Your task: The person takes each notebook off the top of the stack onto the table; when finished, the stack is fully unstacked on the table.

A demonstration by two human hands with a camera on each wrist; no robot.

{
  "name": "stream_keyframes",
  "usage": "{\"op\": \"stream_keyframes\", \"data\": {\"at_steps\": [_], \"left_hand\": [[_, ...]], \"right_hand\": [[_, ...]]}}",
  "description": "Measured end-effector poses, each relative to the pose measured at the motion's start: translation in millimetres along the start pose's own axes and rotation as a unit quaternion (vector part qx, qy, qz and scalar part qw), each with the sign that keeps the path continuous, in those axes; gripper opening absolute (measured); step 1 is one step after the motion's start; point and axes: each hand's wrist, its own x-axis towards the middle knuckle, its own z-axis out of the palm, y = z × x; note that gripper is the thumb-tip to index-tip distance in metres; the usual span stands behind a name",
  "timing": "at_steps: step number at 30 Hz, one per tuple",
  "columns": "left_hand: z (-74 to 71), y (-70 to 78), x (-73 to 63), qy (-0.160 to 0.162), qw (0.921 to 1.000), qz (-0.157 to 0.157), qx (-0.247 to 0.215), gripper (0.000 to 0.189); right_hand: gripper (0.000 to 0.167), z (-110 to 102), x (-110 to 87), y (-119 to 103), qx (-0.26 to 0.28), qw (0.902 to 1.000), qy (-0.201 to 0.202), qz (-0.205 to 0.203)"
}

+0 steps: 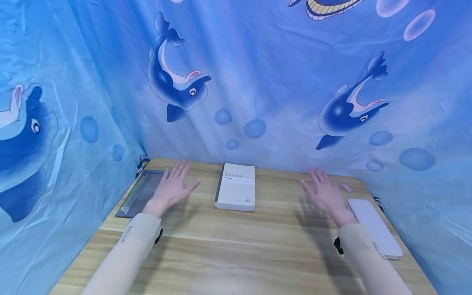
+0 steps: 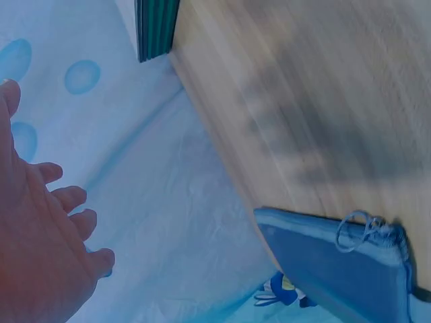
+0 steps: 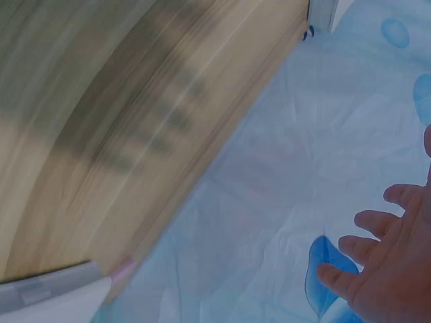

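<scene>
Both hands hover above a wooden table with fingers stretched out, and neither holds anything. In the head view my left hand (image 1: 172,189) is nearest a dark blue zip pouch (image 1: 150,189), partly covering its right side. The left wrist view shows that pouch (image 2: 337,259) with a cord loop at its zip. My right hand (image 1: 325,194) is left of a white flat case (image 1: 374,227) and a small purple piece (image 1: 346,187), perhaps an eraser. Between the hands lies a thick stack of notebooks (image 1: 237,186), the top one marked "Gambit".
The wood-grain table (image 1: 236,250) ends at a blue curtain (image 1: 258,102) printed with dolphins and bubbles, which hangs along its back and sides. The notebooks lie near the back edge. Shadows of both arms fall on the table top.
</scene>
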Motion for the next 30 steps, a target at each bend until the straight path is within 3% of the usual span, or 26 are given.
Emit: {"op": "stream_keyframes", "data": {"at_steps": [6, 19, 26, 30], "left_hand": [[12.0, 9.8, 4.7, -0.002, 0.9998, -0.004, -0.019, 0.089], [43.0, 27.1, 8.7, -0.024, 0.9917, -0.034, -0.122, 0.094], [58.4, 37.5, 10.5, -0.029, 0.9813, -0.062, -0.18, 0.095], [70.7, 42.2, 9.8, -0.032, 0.9748, -0.08, -0.206, 0.091]], "right_hand": [[0.08, 15, 6.9, -12, 0.03, 0.9995, -0.003, 0.004], [0.087, 52, 20.6, -47, 0.122, 0.9923, -0.02, 0.005], [0.076, 75, 24.5, -59, 0.196, 0.9804, -0.012, 0.007], [0.072, 88, 24.9, -67, 0.239, 0.9705, -0.015, 0.028]]}}
